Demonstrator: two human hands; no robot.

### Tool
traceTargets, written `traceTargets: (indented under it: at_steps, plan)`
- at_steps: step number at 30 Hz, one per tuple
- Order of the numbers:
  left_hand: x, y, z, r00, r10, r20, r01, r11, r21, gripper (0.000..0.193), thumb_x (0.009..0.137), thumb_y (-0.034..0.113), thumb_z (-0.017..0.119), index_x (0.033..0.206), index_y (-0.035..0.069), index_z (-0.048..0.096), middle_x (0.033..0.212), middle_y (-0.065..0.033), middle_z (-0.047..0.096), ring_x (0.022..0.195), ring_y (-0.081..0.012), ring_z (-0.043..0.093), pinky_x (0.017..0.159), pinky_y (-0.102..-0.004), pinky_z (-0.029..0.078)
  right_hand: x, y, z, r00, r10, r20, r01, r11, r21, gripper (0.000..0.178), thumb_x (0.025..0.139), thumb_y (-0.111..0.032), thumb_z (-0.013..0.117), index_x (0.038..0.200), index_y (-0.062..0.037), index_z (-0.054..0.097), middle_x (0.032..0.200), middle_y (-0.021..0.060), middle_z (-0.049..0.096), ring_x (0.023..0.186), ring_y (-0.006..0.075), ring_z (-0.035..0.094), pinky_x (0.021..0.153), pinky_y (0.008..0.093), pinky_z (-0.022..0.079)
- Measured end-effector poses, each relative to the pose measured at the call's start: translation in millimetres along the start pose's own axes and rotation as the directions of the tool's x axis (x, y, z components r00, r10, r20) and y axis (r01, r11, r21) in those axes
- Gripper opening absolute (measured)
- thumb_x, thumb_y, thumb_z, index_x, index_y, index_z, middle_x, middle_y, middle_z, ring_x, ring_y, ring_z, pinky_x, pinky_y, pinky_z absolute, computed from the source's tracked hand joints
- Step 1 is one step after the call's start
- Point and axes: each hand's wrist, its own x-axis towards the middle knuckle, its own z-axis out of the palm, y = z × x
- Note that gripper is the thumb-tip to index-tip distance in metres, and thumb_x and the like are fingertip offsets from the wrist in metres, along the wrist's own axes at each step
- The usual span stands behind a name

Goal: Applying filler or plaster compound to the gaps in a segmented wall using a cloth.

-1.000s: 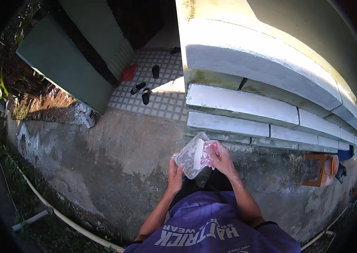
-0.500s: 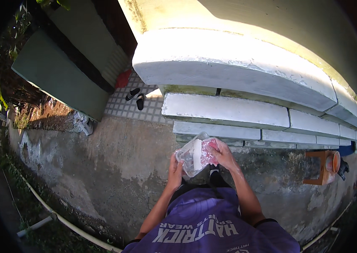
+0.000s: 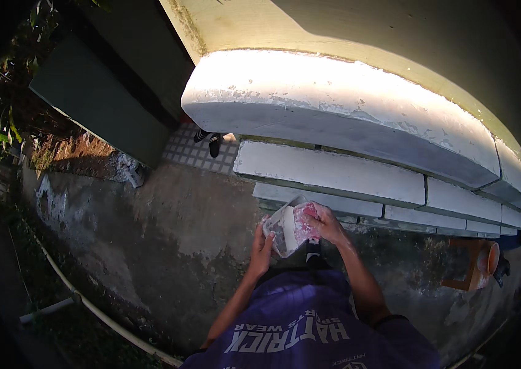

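A clear plastic container (image 3: 277, 232), tilted, is held in front of my body by my left hand (image 3: 261, 251), its fingers closed on the near left side. My right hand (image 3: 329, 227) grips a pink-red pad (image 3: 304, 225) smeared with white; I cannot tell whether it is a cloth or a sponge. The pad lies over the container's right part. A white strip (image 3: 288, 229) shows along its left edge, and whether it is paste or part of the pad is unclear. White smears mark my right hand and forearm.
White stepped ledges (image 3: 334, 163) run along the wall ahead, from centre to right. At right on the concrete (image 3: 168, 227) stand a wooden frame (image 3: 462, 264) and an orange bucket (image 3: 488, 257). Black sandals (image 3: 213, 145) lie on tiles beside a dark green panel (image 3: 97, 104). A pale pipe (image 3: 103, 326) edges the lower left.
The view has shifted slightly, so the sandals and panel sit a little further right and the picture is darker. Both hands keep hold of the container and pad, with little visible movement.
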Motion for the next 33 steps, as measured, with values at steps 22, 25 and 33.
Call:
traceTargets:
  at_steps: [22,25,33]
  plan:
    - [-15,-33,-63,0.97,-0.05,-0.238,-0.026,0.951,-0.308,0.049,0.103,0.029,0.043,0.145,0.006,0.03,0.134,-0.0105,0.048,0.114,-0.0172,0.054,0.083,-0.0314,0.053,0,7,32,0.993,0.094,-0.07,-0.067,0.948,0.311,0.018,0.093,-0.01,0.061,0.108,-0.0014,0.06,0.09,-0.0001,0.065,0.075,0.005,0.06,0.066,0.0219,0.05]
    - [-29,-28,-91,0.957,-0.095,-0.275,0.015,0.96,-0.279,0.048,0.103,0.032,0.039,0.144,0.01,0.027,0.133,-0.0115,0.048,0.109,-0.025,0.059,0.074,-0.0405,0.058,-1,7,41,0.968,0.07,-0.24,0.02,0.935,0.353,0.017,0.094,-0.011,0.058,0.107,-0.0007,0.06,0.089,0.0008,0.065,0.078,0.0065,0.061,0.068,0.024,0.05]
    - [-82,-43,-176,0.895,-0.119,-0.43,-0.016,0.955,-0.297,0.045,0.102,0.036,0.039,0.139,0.012,0.032,0.132,-0.0121,0.048,0.11,-0.0293,0.059,0.071,-0.0419,0.06,56,83,52,0.89,-0.315,-0.329,-0.105,0.561,-0.821,0.023,0.091,-0.008,0.051,0.111,0.0002,0.06,0.104,0.0204,0.066,0.093,0.039,0.063,0.085,0.0476,0.049]
